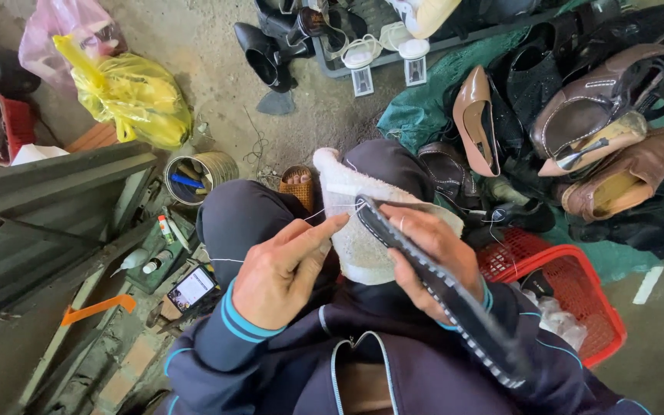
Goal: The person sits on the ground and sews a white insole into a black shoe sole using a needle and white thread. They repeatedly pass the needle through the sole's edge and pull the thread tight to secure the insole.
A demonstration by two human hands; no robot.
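My right hand grips a long black shoe sole with white stitches along its edge, held over my lap. My left hand is pinched at the sole's upper tip, fingers closed on a thin white thread that runs to the sole. Whether a needle sits between the fingers is too small to tell. A white towel lies over my knees under both hands.
A red plastic basket stands at my right. Several shoes lie piled on a green cloth behind it. At my left sit a metal tin of tools, a phone, small bottles and a yellow bag.
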